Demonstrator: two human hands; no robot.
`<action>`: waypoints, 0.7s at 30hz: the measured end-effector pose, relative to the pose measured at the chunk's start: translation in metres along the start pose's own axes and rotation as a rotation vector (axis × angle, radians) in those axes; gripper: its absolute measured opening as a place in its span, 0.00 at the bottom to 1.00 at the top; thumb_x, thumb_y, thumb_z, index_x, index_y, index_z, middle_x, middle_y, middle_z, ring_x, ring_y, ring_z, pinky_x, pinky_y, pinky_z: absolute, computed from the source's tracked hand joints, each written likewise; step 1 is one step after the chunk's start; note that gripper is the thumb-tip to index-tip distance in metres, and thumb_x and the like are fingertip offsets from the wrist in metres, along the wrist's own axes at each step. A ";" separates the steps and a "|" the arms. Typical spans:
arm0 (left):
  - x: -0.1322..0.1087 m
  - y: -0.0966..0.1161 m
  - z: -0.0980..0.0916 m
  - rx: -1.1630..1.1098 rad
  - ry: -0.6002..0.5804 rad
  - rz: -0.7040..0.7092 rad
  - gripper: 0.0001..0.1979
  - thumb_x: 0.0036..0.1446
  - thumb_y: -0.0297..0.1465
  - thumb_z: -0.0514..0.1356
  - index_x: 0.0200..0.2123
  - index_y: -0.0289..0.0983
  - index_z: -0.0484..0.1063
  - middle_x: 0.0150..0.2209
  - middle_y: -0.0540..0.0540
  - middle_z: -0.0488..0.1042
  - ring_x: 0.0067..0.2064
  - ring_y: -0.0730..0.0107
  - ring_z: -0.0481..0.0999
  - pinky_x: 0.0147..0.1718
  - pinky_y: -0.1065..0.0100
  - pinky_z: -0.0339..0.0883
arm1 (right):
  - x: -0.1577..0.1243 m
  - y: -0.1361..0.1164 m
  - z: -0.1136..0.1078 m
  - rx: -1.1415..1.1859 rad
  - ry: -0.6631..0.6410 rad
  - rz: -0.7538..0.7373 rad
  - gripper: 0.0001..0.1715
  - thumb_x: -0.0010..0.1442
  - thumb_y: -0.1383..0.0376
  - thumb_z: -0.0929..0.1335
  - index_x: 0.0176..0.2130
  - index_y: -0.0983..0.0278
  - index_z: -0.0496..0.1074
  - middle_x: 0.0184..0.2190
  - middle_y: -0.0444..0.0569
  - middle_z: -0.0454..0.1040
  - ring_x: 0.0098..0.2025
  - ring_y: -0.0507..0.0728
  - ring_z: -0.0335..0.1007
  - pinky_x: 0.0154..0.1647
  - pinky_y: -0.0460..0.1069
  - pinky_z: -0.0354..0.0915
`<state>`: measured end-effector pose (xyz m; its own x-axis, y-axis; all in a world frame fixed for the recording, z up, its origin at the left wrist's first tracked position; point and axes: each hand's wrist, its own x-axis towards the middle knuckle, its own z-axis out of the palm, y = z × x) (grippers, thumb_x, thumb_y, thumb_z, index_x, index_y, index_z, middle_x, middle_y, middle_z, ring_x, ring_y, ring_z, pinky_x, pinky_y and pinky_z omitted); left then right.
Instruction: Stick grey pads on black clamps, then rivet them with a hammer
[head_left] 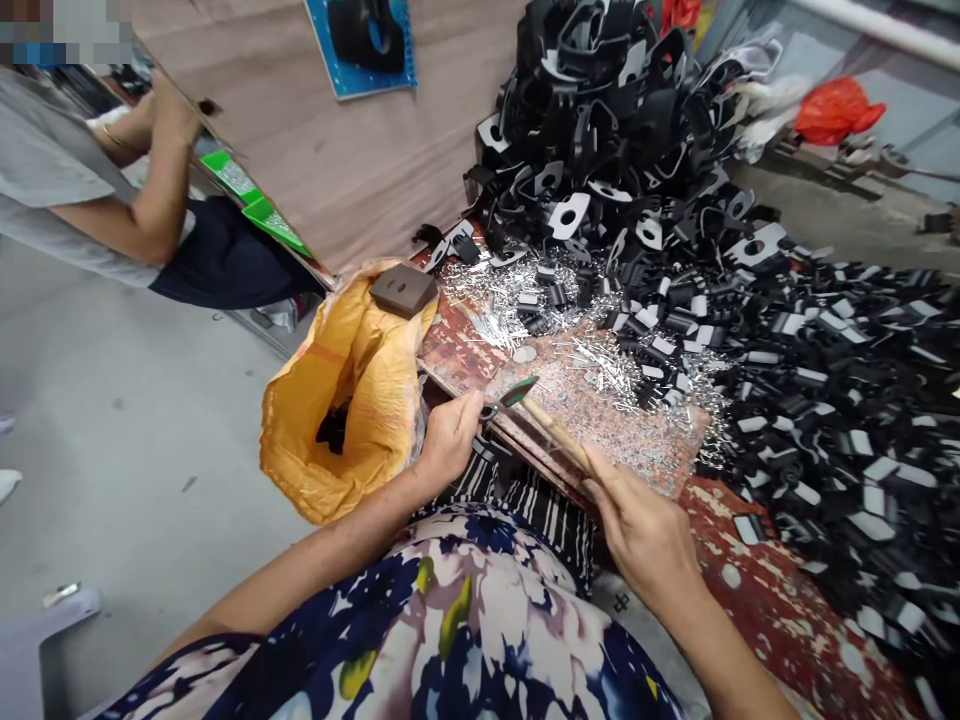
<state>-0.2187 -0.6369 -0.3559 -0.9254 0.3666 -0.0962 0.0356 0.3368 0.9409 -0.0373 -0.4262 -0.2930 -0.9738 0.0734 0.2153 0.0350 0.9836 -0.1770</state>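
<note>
Beyond your fingers: heap of black clips (615,110) | left of them: yellow sack (352,400), co-worker's arm (161,190) | far beyond: orange bag (836,108)

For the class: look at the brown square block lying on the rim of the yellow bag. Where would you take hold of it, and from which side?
Grip the brown block across two opposite side edges, coming from above. It lies flat on the yellow bag rim with its broad face up, so only its thin edges offer purchase. Approaching from the bag side probably avoids the loose metal pins beside it.
</note>
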 end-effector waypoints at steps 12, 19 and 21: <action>-0.001 -0.007 0.002 0.042 0.023 0.037 0.23 0.72 0.41 0.47 0.29 0.39 0.72 0.23 0.51 0.69 0.28 0.66 0.70 0.32 0.66 0.59 | -0.010 -0.013 0.011 0.060 0.041 -0.050 0.31 0.73 0.68 0.63 0.72 0.59 0.63 0.30 0.46 0.77 0.25 0.52 0.71 0.27 0.46 0.67; -0.001 -0.004 0.002 0.028 0.020 0.021 0.24 0.71 0.42 0.47 0.28 0.38 0.72 0.23 0.49 0.69 0.28 0.65 0.71 0.33 0.65 0.60 | -0.010 -0.004 0.008 0.092 0.110 -0.026 0.36 0.72 0.69 0.64 0.75 0.55 0.56 0.33 0.46 0.79 0.25 0.52 0.71 0.28 0.46 0.69; -0.001 -0.003 0.002 0.037 0.021 0.024 0.24 0.71 0.41 0.47 0.30 0.37 0.75 0.23 0.50 0.68 0.28 0.65 0.71 0.33 0.65 0.60 | -0.009 -0.002 0.012 0.046 0.031 -0.016 0.33 0.73 0.68 0.63 0.73 0.56 0.60 0.32 0.46 0.79 0.24 0.53 0.71 0.27 0.46 0.69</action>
<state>-0.2168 -0.6370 -0.3588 -0.9316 0.3572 -0.0667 0.0716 0.3603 0.9301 -0.0312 -0.4307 -0.3059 -0.9666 0.0634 0.2482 0.0084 0.9762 -0.2167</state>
